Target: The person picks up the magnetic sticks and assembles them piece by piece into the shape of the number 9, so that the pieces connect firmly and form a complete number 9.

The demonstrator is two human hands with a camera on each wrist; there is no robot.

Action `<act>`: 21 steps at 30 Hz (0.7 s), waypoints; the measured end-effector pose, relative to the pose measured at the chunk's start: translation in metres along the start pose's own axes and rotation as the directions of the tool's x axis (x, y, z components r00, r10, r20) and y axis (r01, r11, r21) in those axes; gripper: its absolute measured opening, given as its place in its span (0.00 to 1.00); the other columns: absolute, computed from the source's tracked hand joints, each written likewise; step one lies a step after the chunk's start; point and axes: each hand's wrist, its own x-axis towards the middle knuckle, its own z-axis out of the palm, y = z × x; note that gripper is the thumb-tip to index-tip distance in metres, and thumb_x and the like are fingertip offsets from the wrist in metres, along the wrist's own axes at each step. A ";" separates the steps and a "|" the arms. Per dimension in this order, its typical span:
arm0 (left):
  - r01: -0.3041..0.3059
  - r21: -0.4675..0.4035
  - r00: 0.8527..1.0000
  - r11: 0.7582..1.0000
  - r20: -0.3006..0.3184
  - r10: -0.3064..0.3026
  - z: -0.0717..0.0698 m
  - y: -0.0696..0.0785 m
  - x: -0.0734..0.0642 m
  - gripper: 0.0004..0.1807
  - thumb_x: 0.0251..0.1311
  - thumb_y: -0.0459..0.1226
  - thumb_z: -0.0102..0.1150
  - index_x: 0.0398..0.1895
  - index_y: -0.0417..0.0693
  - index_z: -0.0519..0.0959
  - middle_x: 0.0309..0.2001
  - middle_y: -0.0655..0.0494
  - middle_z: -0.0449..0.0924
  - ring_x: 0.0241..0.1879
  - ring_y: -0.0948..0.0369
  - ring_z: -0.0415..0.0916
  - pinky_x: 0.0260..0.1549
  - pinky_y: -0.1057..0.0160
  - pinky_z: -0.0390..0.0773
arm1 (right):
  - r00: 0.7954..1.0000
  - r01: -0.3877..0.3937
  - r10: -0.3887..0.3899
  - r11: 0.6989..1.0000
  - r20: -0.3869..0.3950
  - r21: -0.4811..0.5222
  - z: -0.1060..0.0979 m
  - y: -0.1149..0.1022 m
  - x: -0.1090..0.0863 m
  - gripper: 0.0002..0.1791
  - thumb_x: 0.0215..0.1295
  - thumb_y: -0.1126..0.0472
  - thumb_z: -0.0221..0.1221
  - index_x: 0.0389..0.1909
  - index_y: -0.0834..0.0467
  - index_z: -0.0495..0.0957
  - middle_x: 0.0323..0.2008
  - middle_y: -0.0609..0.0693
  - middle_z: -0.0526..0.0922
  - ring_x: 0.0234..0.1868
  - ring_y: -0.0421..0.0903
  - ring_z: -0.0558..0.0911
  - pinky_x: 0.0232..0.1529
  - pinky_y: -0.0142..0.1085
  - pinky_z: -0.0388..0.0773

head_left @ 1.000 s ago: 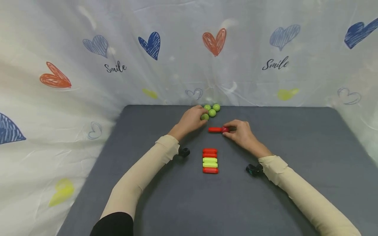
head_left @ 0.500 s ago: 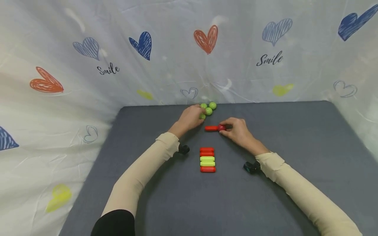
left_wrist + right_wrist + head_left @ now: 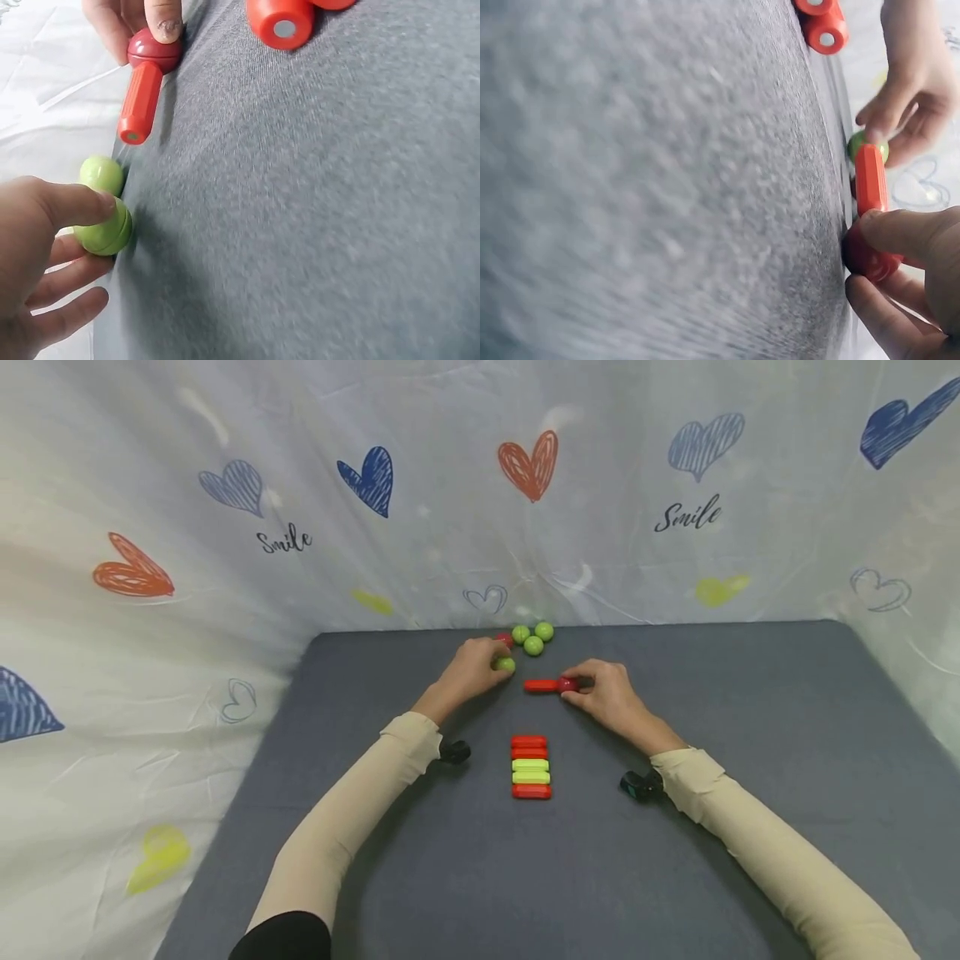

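Between thumb and fingers, my left hand [image 3: 468,670] pinches a green ball [image 3: 106,234] low over the table. My right hand [image 3: 609,697] grips a dark red ball [image 3: 568,685] at its far side. A red stick [image 3: 541,686] extends leftward from that ball, touching it end-on, and its free end points toward the left hand's side. In the left wrist view, the stick's free end [image 3: 133,136] shows a small round inset. Just behind the left fingers lies another red ball [image 3: 504,640], partly covered by them.
Three green balls [image 3: 533,647] cluster at the table's back edge, beside the patterned curtain [image 3: 600,543]. Nearer me, a row of red sticks [image 3: 531,792] and yellow-green sticks [image 3: 531,766] lies side by side on the grey table [image 3: 570,877].
My left hand has drawn one green ball away from the cluster, toward me and leftward, uncovering a red ball behind. My right hand still holds the red ball and stick in place.
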 end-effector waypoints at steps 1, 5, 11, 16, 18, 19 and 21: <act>0.015 -0.028 1.000 0.999 -0.007 -0.016 -0.001 -0.002 -0.003 0.14 0.62 0.39 0.69 0.49 0.45 0.86 0.44 0.54 0.84 0.40 0.59 0.78 0.43 0.60 0.77 | 1.000 -0.001 0.001 1.000 -0.003 -0.005 0.000 0.001 0.001 0.16 0.52 0.70 0.74 0.44 0.65 0.87 0.41 0.59 0.85 0.39 0.53 0.87 0.38 0.43 0.84; 0.083 -0.205 0.993 0.975 -0.061 -0.097 -0.002 -0.005 -0.015 0.15 0.58 0.38 0.73 0.47 0.45 0.85 0.44 0.54 0.85 0.42 0.58 0.82 0.43 0.60 0.79 | 1.000 -0.011 0.011 1.000 -0.019 -0.023 0.001 0.005 0.005 0.16 0.52 0.69 0.75 0.43 0.65 0.87 0.41 0.59 0.86 0.40 0.53 0.87 0.38 0.43 0.84; 0.118 -0.483 0.976 0.868 -0.106 -0.192 0.015 -0.007 -0.029 0.15 0.54 0.38 0.76 0.43 0.45 0.85 0.41 0.53 0.87 0.40 0.60 0.85 0.39 0.63 0.82 | 0.999 -0.021 0.020 0.999 -0.039 -0.028 0.001 0.010 0.008 0.16 0.51 0.68 0.76 0.43 0.64 0.87 0.41 0.60 0.86 0.40 0.53 0.87 0.38 0.45 0.84; 0.112 -0.559 0.967 0.821 -0.128 -0.219 0.026 -0.008 -0.036 0.19 0.53 0.36 0.76 0.49 0.43 0.84 0.45 0.52 0.85 0.42 0.60 0.85 0.40 0.63 0.82 | 0.999 -0.026 0.025 0.999 -0.036 -0.027 0.002 0.012 0.010 0.16 0.51 0.67 0.76 0.43 0.64 0.88 0.41 0.59 0.87 0.40 0.52 0.87 0.37 0.44 0.84; 0.093 -0.560 0.969 0.824 -0.139 -0.204 0.027 -0.008 -0.037 0.20 0.54 0.36 0.76 0.50 0.43 0.85 0.46 0.52 0.85 0.42 0.59 0.85 0.40 0.62 0.82 | 0.999 -0.026 0.025 0.999 -0.036 -0.028 0.002 0.011 0.010 0.17 0.51 0.67 0.76 0.43 0.63 0.88 0.41 0.59 0.86 0.40 0.52 0.87 0.37 0.44 0.84; 0.083 -0.555 0.971 0.828 -0.143 -0.193 0.028 -0.008 -0.037 0.20 0.54 0.36 0.76 0.51 0.43 0.85 0.47 0.52 0.85 0.42 0.59 0.84 0.41 0.62 0.82 | 0.999 -0.025 0.024 0.999 -0.037 -0.027 0.003 0.011 0.010 0.16 0.51 0.67 0.76 0.43 0.63 0.88 0.41 0.59 0.86 0.40 0.52 0.87 0.37 0.44 0.84; 0.069 -0.543 0.974 0.837 -0.145 -0.174 0.029 -0.007 -0.038 0.19 0.55 0.36 0.75 0.50 0.45 0.85 0.46 0.52 0.84 0.42 0.60 0.84 0.41 0.62 0.82 | 0.999 -0.023 0.022 0.999 -0.037 -0.022 0.003 0.010 0.011 0.16 0.51 0.67 0.76 0.43 0.63 0.88 0.40 0.58 0.86 0.40 0.52 0.87 0.37 0.44 0.84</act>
